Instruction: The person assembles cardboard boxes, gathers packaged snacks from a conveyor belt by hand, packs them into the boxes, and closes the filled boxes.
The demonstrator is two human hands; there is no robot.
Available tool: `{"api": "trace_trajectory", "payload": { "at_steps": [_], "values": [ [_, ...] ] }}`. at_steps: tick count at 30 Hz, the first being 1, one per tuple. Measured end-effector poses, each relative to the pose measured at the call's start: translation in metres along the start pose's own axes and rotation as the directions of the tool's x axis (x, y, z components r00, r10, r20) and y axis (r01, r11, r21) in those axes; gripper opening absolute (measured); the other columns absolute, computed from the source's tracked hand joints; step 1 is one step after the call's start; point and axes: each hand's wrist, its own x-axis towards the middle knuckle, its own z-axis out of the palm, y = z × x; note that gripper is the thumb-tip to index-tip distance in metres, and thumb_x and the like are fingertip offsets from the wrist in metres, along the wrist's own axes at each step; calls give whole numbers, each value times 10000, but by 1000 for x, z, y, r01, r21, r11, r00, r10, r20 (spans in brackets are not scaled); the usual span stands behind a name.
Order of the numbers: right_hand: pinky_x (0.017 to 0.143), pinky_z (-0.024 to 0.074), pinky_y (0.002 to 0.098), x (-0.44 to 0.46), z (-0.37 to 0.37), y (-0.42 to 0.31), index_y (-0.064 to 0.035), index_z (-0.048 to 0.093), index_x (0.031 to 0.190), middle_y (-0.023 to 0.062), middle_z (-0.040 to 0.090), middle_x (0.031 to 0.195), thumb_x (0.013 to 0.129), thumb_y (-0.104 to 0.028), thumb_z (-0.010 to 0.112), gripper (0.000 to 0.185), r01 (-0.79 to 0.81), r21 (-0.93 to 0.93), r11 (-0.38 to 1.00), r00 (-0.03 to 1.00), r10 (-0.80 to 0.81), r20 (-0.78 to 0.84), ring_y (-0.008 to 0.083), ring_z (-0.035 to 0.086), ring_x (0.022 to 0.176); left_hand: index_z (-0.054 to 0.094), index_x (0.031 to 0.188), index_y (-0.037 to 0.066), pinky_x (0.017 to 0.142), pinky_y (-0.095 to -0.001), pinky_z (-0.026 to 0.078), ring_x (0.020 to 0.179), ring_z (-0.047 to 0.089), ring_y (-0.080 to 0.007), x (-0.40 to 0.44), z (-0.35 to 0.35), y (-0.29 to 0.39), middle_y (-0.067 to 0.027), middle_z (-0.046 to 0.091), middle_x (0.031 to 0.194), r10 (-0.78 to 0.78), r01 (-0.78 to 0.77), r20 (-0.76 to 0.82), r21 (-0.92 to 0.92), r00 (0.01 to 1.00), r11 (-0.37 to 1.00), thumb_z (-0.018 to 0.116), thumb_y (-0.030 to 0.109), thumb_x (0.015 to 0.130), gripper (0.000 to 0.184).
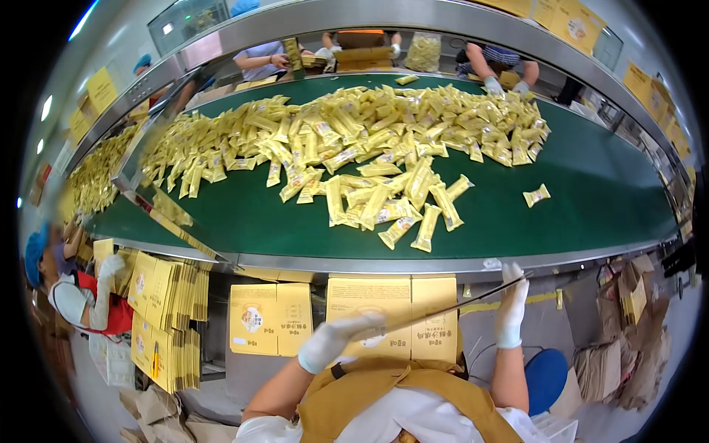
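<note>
My left hand [336,342], in a white glove, is closed on one end of a thin flat piece [436,311], seen nearly edge-on and blurred; it looks like a folded-flat carton. At its far end is my right hand [511,306], also gloved, upright with fingers stretched out beside the piece. Below and behind it lie flat yellow printed cartons [369,299] in front of the conveyor, with another flat carton [255,319] to the left. Past the metal edge, a heap of yellow wrapped snack packets [369,133] covers much of the green belt [591,214].
A single packet [537,195] lies apart on the belt's right. At left, stacks of folded cartons [166,295] stand beside a co-worker in a blue cap [35,255]. Other people work across the belt. Brown cardboard [598,369] and a blue stool [546,380] are at right.
</note>
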Motion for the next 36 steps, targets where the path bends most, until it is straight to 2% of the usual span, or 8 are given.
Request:
{"api": "trace_trajectory", "payload": {
  "at_steps": [3, 8, 18, 21, 25, 31, 32, 36],
  "values": [
    [1220, 236, 429, 18, -15, 30, -12, 239, 1575, 220, 342, 1584, 1063, -552, 362, 753, 26, 47, 999, 1000, -26, 0, 309, 297, 1499, 600, 1356, -6, 1163, -474, 311, 1381, 460, -392, 24, 20, 3, -223, 447, 1538, 36, -138, 313, 310, 949, 941, 375, 378, 1044, 544],
    [1073, 407, 357, -5, -10, 19, 33, 414, 1458, 143, 551, 1367, 1094, -411, 377, 575, 9, -31, 999, 981, -15, -194, 227, 527, 1257, 651, 1314, 87, 1071, -496, 393, 1250, 534, -426, 36, 27, -3, -221, 488, 1501, 119, -406, 494, 529, 862, 745, 527, 134, 896, 438],
    [989, 493, 362, 17, 13, -57, 8, 564, 1271, 111, 661, 1162, 789, -18, 536, 483, -197, -237, 951, 945, 248, 213, 238, 632, 1108, 696, 914, 25, 856, -449, 519, 999, 645, -386, 62, 42, 25, -236, 672, 1180, 345, -829, 759, 543, 552, 133, 607, 212, 797, 238],
    [848, 542, 424, 23, 35, -64, -13, 649, 1040, 195, 719, 934, 777, -102, 575, 287, 118, -576, 809, 938, 99, 332, 356, 696, 916, 606, 640, 85, 616, -417, 508, 756, 667, -339, 81, 48, 54, -178, 690, 852, -73, -768, 799, 595, 597, 237, 602, 186, 737, 140],
    [773, 546, 501, 7, 88, -132, -58, 635, 880, 207, 709, 836, 786, -248, 596, 216, 565, -804, 183, 660, 485, 574, 404, 696, 806, 611, 568, 97, 511, -431, 448, 530, 602, -320, 113, 27, 67, -139, 621, 589, -355, -496, 437, 863, 826, -92, 596, 291, 817, 316],
    [711, 549, 464, -8, 120, -82, -32, 661, 929, 176, 701, 892, 783, -578, 683, 565, 824, -544, 156, 420, 475, 773, 343, 704, 791, 698, 615, 129, 590, -431, 501, 554, 616, -344, 109, 26, 24, -137, 623, 570, -570, -430, 329, 901, 753, -48, 549, 402, 917, 434],
    [784, 541, 450, -7, 122, -86, -6, 665, 966, 192, 676, 985, 757, -695, 679, 719, 843, -499, 202, 349, 501, 792, 351, 683, 896, 738, 750, 134, 797, -397, 539, 822, 688, -301, 117, 31, 26, -121, 722, 834, -718, -447, 225, 884, 659, -134, 584, 382, 904, 330],
    [1030, 453, 426, 18, 88, -100, 39, 606, 1212, 249, 598, 1196, 749, -676, 745, 863, 540, -398, 741, 135, 390, 911, 383, 562, 1180, 639, 1188, 49, 1069, -382, 436, 1274, 526, -237, 110, 22, 29, -113, 559, 1344, 129, -536, 653, 704, 746, -466, 733, 269, 789, 466]
  ]
}}
